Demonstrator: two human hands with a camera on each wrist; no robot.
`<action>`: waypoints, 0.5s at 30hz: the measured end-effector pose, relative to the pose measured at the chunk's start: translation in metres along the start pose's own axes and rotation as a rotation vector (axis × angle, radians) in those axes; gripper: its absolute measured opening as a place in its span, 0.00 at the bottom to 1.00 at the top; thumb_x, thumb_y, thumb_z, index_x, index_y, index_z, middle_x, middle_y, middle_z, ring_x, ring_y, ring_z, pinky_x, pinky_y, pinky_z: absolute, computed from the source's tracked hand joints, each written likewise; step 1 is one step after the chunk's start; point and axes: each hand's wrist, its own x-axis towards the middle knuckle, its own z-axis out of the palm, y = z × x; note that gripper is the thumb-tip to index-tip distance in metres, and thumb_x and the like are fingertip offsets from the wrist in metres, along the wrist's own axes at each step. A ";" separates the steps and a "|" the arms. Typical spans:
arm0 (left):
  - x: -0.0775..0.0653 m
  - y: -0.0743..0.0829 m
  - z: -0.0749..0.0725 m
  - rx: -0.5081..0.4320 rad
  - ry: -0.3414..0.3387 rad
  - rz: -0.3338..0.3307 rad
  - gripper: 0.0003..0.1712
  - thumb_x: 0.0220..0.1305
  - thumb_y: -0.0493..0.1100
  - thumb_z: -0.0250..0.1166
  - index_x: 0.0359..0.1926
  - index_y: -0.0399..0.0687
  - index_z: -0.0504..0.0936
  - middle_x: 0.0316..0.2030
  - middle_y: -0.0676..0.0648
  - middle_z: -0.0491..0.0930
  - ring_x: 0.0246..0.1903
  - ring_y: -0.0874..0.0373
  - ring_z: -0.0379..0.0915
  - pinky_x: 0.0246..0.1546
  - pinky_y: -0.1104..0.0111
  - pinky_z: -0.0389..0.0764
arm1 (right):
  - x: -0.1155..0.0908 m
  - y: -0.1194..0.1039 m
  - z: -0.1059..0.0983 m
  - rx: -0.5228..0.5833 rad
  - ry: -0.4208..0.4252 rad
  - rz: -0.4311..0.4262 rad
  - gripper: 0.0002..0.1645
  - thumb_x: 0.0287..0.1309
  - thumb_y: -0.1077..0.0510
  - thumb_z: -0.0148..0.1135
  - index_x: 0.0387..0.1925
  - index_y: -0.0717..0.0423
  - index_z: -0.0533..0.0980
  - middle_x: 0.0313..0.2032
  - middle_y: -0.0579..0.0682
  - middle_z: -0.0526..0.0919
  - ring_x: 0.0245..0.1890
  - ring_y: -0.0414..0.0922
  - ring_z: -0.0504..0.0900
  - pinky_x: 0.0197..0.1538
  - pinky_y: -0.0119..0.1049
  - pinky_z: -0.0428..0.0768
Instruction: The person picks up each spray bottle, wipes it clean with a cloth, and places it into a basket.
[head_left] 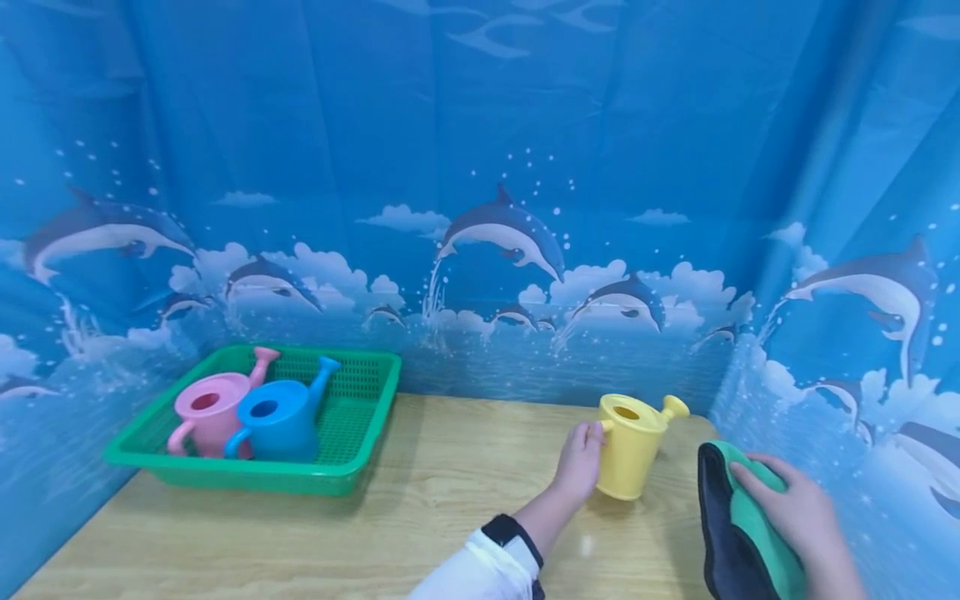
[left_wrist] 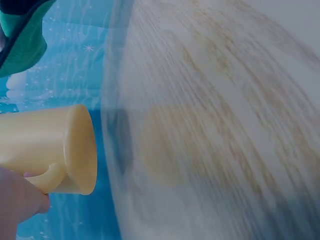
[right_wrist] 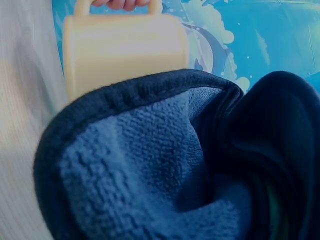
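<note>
By its handle, my left hand [head_left: 581, 460] grips a yellow watering can [head_left: 632, 454], its spout pointing right. The left wrist view shows the base of the can [left_wrist: 80, 150] raised above the tabletop. My right hand [head_left: 801, 510] holds a cloth [head_left: 753, 521], green on one side and dark grey on the other, to the right of the can. In the right wrist view the cloth's dark fleecy side [right_wrist: 135, 160] with its black edging overlaps the lower part of the can [right_wrist: 125, 45]. Fingers of my left hand curl through the handle there.
A green plastic basket [head_left: 247, 473] stands at the left of the wooden table [head_left: 450, 475]. Inside it lie a pink watering can [head_left: 225, 417] and a blue watering can [head_left: 281, 429]. A blue curtain [head_left: 480, 125] printed with dolphins hangs behind and along both sides.
</note>
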 end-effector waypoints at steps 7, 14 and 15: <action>-0.009 0.015 -0.012 -0.010 0.016 -0.033 0.23 0.75 0.57 0.42 0.39 0.44 0.74 0.38 0.48 0.76 0.40 0.56 0.71 0.46 0.57 0.75 | -0.001 -0.002 -0.001 0.016 0.004 0.016 0.57 0.59 0.21 0.38 0.71 0.62 0.55 0.68 0.76 0.50 0.62 0.76 0.55 0.50 0.63 0.69; -0.016 0.028 -0.028 -0.042 0.019 -0.091 0.22 0.75 0.55 0.43 0.39 0.43 0.74 0.38 0.46 0.76 0.39 0.54 0.71 0.40 0.59 0.76 | -0.003 -0.007 -0.001 0.011 0.025 -0.013 0.56 0.60 0.22 0.38 0.70 0.62 0.56 0.67 0.76 0.52 0.61 0.75 0.57 0.47 0.60 0.71; -0.018 0.030 -0.031 -0.054 0.018 -0.096 0.22 0.75 0.55 0.43 0.39 0.43 0.74 0.38 0.46 0.75 0.40 0.55 0.71 0.40 0.60 0.75 | -0.004 -0.008 -0.001 0.012 0.026 -0.016 0.56 0.60 0.22 0.39 0.70 0.62 0.57 0.67 0.76 0.52 0.61 0.74 0.57 0.47 0.60 0.71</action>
